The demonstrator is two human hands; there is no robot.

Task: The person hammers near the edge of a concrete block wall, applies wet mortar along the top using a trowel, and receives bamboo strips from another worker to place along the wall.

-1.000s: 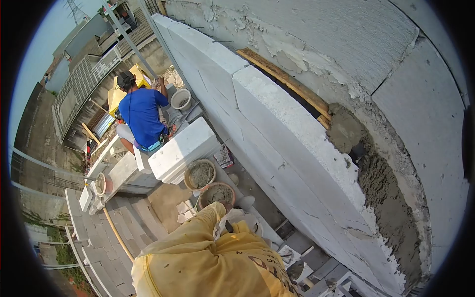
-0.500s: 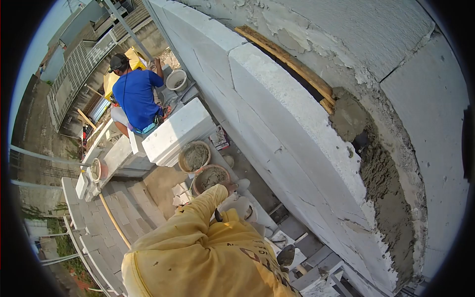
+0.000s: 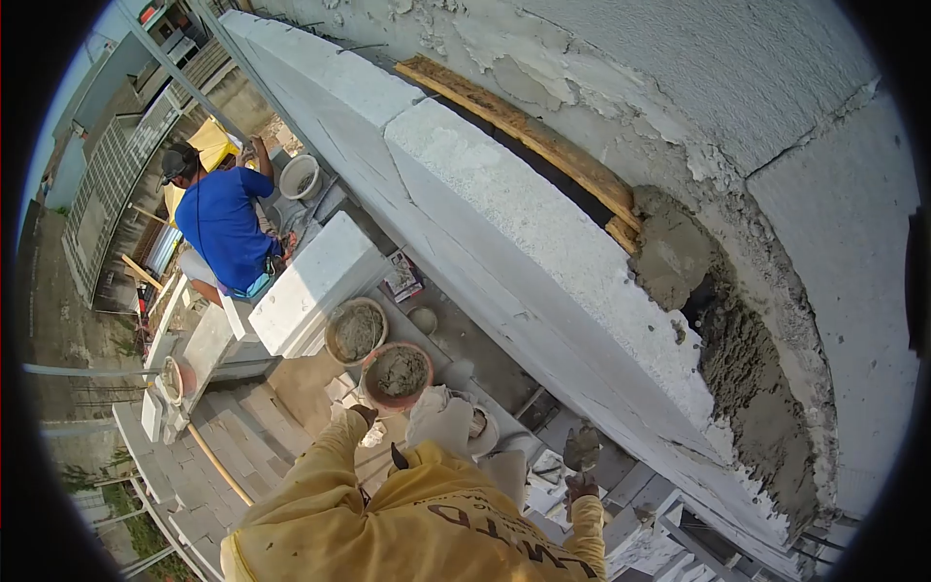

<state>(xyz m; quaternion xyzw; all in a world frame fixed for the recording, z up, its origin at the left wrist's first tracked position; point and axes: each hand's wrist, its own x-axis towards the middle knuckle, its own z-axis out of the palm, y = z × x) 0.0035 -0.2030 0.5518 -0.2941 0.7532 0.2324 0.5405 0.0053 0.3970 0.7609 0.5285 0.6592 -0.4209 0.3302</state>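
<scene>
My right hand (image 3: pixel 583 485) is wrapped round the handle of a trowel (image 3: pixel 582 449). The trowel's grey blade points away from me, beside the white block wall (image 3: pixel 543 291). Whether mortar lies on it is hard to make out. My left hand (image 3: pixel 365 414) is at the near left side of a reddish bucket (image 3: pixel 367 373) of grey mortar (image 3: pixel 400 371). Its fingers are small and dark, so their grip is unclear. A second mortar bucket (image 3: pixel 332 335) stands just beyond. Wet mortar (image 3: pixel 756 388) fills part of the gap behind the wall's top.
A co-worker in a blue shirt (image 3: pixel 233 223) sits beyond a stack of white blocks (image 3: pixel 320 281). Wooden boards (image 3: pixel 524 136) lie in the wall gap. A pale bucket (image 3: pixel 301 177) stands by the co-worker, and another (image 3: pixel 175 380) on the left ledge.
My left hand has moved from the bucket's near right to its near left. My right hand and trowel have risen forward into clear view. The camera view has shifted.
</scene>
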